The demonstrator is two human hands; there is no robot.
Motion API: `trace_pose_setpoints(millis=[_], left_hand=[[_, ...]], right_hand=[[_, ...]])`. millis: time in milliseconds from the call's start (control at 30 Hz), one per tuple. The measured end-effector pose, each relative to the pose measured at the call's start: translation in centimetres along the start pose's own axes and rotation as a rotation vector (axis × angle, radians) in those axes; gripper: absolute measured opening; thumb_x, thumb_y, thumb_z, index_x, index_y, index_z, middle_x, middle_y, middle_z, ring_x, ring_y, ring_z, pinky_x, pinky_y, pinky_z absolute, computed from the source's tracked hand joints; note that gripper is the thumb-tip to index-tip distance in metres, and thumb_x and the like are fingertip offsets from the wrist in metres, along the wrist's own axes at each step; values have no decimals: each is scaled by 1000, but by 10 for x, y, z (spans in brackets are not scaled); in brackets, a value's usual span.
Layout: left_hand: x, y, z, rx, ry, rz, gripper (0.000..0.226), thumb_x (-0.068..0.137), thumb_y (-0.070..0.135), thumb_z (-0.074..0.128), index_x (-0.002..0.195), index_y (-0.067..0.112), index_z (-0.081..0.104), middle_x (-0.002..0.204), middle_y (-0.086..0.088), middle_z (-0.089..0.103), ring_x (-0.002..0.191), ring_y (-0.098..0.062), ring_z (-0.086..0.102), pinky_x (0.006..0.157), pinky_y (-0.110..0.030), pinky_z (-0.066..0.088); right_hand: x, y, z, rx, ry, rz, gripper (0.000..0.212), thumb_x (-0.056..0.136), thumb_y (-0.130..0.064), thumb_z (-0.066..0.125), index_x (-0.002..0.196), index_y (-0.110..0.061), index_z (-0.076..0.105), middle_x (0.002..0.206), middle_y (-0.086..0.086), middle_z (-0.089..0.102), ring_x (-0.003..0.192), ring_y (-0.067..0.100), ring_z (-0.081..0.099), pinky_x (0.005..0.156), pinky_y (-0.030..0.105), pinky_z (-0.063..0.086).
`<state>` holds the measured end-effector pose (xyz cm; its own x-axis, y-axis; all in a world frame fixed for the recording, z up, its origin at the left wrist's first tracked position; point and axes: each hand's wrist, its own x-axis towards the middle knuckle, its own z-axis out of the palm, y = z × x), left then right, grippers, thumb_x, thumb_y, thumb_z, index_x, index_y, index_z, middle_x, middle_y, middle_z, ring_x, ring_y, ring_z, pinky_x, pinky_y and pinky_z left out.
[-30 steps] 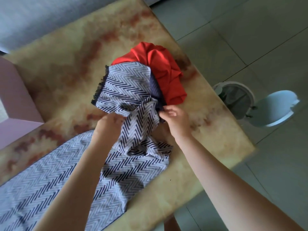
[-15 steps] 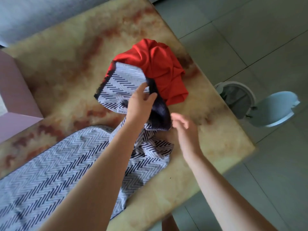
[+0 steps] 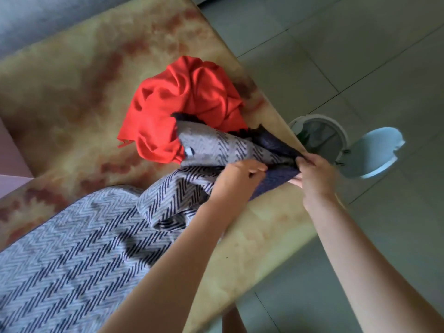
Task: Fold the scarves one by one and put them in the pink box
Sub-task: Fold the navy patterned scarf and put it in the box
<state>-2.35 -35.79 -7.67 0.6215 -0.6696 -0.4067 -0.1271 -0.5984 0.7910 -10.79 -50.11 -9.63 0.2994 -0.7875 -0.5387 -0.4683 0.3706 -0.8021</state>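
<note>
1. One pink box (image 3: 10,155) sat far left.
2. The zigzag scarf (image 3: 72,248) sprawled over the bench (image 3: 72,80), its end against the red scarf (image 3: 182,104).
3. The left hand (image 3: 237,179) and the right hand (image 3: 314,174) pinched that end; soft and limp, it likely wanted holding by its corners.

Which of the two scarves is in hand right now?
The navy-and-grey herringbone scarf: left hand and right hand both grip it. The red scarf lies crumpled behind it, unheld.
</note>
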Motion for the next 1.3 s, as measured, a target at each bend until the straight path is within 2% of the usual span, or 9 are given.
trace_pose_setpoints(millis=[167, 267, 567, 733, 867, 1000, 1100, 1167, 1300], left_hand=[[9, -22, -43, 254, 587, -58, 20, 83, 8, 60, 101, 10, 67, 104, -18, 61, 100, -37, 55, 89, -41, 40], [20, -31, -54, 234, 427, -280, 33, 86, 19, 63, 116, 8, 59, 115, -19, 61, 111, -35, 53, 95, -39, 38], [76, -21, -31, 281, 184, -361, 53, 83, 35, 68, 121, 1, 55, 122, -18, 61, 116, -32, 54, 90, -34, 41], [98, 22, -30, 326, 206, -137, 25, 90, 27, 59, 104, 7, 66, 102, -18, 66, 93, -25, 65, 74, -30, 48], [130, 67, -25, -171, 134, -90, 4, 96, 12, 49, 95, 9, 51, 90, -16, 59, 42, -1, 61, 37, -17, 45], [153, 94, -7, -266, 99, -60, 25, 93, 5, 52, 118, 8, 52, 99, -11, 58, 46, -3, 62, 44, -26, 55], [156, 78, -1, 113, 108, -89, 36, 89, 15, 55, 124, 9, 52, 111, -12, 63, 78, -18, 70, 69, -36, 59], [149, 57, -8, 428, 115, -134, 31, 88, 18, 54, 118, 11, 60, 117, -12, 64, 105, -29, 63, 92, -39, 51], [126, 14, -28, 660, 18, -217, 29, 90, 28, 56, 114, 12, 62, 123, -13, 61, 117, -32, 55, 100, -40, 44]], right_hand=[[7, 30, -36, 117, 193, 152, 22, 94, -2, 44, 95, -16, 61, 99, 14, 62, 75, 25, 63, 72, 41, 59], [6, 41, -46, 91, 94, 200, 22, 91, -4, 51, 111, -8, 59, 100, 17, 62, 74, 24, 64, 58, 30, 60], [11, 39, -44, -88, 27, 245, 14, 80, -15, 73, 79, -12, 60, 81, 10, 63, 59, 18, 59, 43, 21, 53], [22, 35, -67, -166, 42, 127, 4, 93, -12, 56, 94, -7, 57, 82, 15, 62, 32, 7, 56, 31, 15, 39], [38, 12, -95, 3, 121, 99, 14, 98, -13, 47, 84, -14, 51, 90, 10, 62, 36, 7, 60, 32, 14, 38], [40, 7, -107, 219, 97, 190, 15, 97, -20, 51, 108, -10, 53, 109, 9, 59, 62, 12, 67, 46, 24, 55], [27, 26, -92, 206, 25, 279, 41, 93, -26, 58, 129, -6, 49, 118, 11, 58, 79, 20, 64, 54, 30, 59], [16, 35, -75, 202, 107, 216, 40, 92, -20, 61, 126, -4, 49, 120, 15, 57, 79, 19, 63, 53, 28, 58], [-6, 43, -38, 146, 186, 122, 23, 88, -16, 65, 107, -8, 54, 117, 20, 56, 85, 24, 64, 50, 25, 55]])
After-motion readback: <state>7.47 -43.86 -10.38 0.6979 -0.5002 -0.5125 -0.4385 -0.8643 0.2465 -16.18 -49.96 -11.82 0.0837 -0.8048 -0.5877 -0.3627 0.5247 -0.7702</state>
